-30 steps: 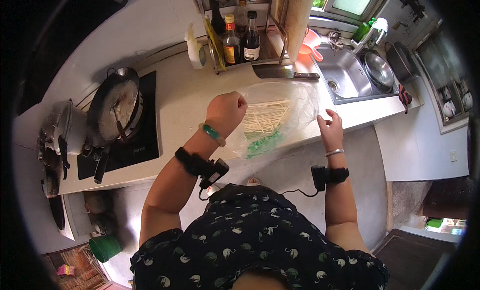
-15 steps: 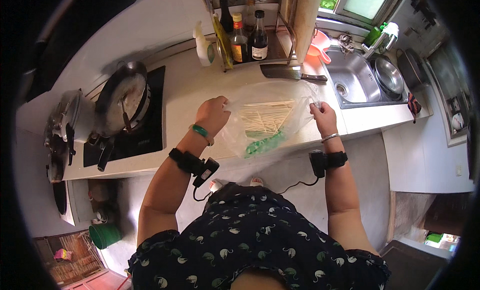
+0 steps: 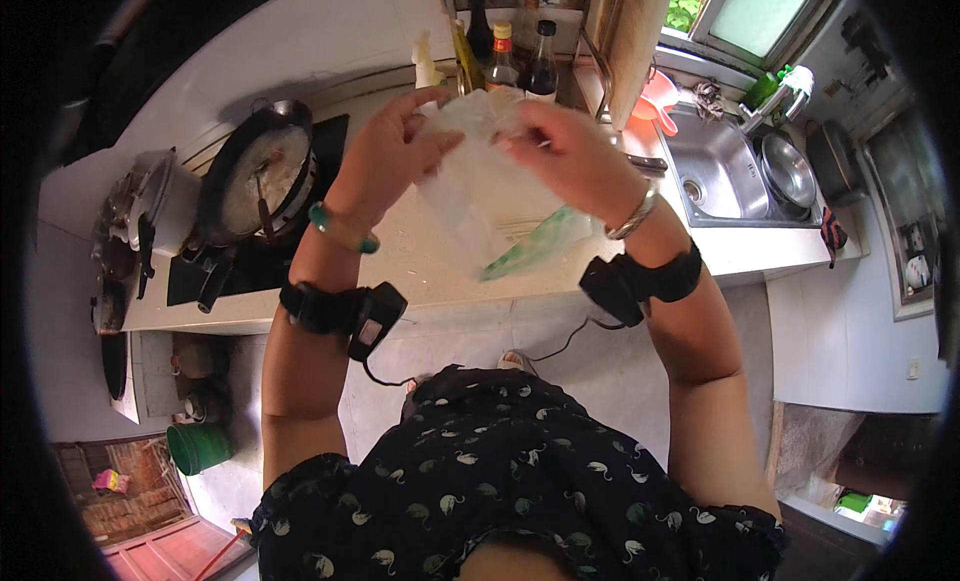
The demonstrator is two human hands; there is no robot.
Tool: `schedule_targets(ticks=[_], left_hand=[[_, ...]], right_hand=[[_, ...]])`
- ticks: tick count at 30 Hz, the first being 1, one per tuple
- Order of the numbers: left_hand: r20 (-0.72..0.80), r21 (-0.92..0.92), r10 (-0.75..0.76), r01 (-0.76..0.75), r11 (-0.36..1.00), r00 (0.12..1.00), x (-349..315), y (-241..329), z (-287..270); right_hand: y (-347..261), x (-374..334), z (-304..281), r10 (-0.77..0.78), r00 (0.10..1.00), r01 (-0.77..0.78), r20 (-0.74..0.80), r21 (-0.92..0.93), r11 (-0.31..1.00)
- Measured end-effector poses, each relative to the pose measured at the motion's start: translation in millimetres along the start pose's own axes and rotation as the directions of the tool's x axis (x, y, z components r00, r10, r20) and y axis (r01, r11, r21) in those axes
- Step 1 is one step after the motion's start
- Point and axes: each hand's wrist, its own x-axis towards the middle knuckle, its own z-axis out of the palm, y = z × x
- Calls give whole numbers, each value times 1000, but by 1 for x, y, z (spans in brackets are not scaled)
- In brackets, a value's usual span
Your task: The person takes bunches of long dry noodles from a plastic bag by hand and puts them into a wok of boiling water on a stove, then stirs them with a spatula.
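1. The left hand (image 3: 385, 156) and the right hand (image 3: 565, 156) are both raised above the table (image 3: 420, 271); each is closed on the top edge of a clear plastic bag (image 3: 480, 196), fingers curled over the film at either side of its mouth.
2. The clear plastic bag hangs between the two hands, off the table, in the middle of the view; its lower corner shows a green patch (image 3: 535, 246) toward 4 o'clock from the left hand; what lies inside the bag cannot be made out through the crumpled film.
3. The left wrist carries a green bangle (image 3: 340, 231) and, lower on the forearm, a black strapped device (image 3: 345, 311); the right wrist carries a silver bangle (image 3: 632, 216) and a like black strapped device (image 3: 640, 281).
4. At 9 o'clock from the left hand a black pan (image 3: 255, 171) stands on a dark hob (image 3: 250, 261); pale food lies in it; a utensil rests across it.
5. At 12 o'clock from the hands stand several bottles (image 3: 500, 56) in a rack, close against the wall.
6. At 3 o'clock from the right hand lies a steel sink (image 3: 715, 171); a round steel bowl (image 3: 785, 171) sits in its far basin; a pink scoop (image 3: 655, 96) rests near its left rim.
7. At 7 o'clock, low on the floor, stands a green bucket (image 3: 198, 446).
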Motion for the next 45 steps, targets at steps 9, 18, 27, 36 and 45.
schedule_targets(ticks=[9,18,27,36,45], left_hand=[[152,82,-89,77,994,984,-100,-7,-82],[-278,108,-319,359,927,906,-255,-36,-187],[-533,-108,-449,468,877,718,-388,-93,-256],[-670,-246,-485,450,859,561,-452,-132,-296],[-796,-285,-448,401,871,407,-470,-163,-318]], right_hand=[[-100,7,89,-435,824,420,364,123,899],[-69,49,210,-35,888,-46,459,165,985],[-37,92,388,427,767,-432,479,-108,896],[-51,152,418,444,860,-185,252,-656,732],[-72,153,339,387,818,-316,425,-229,921]])
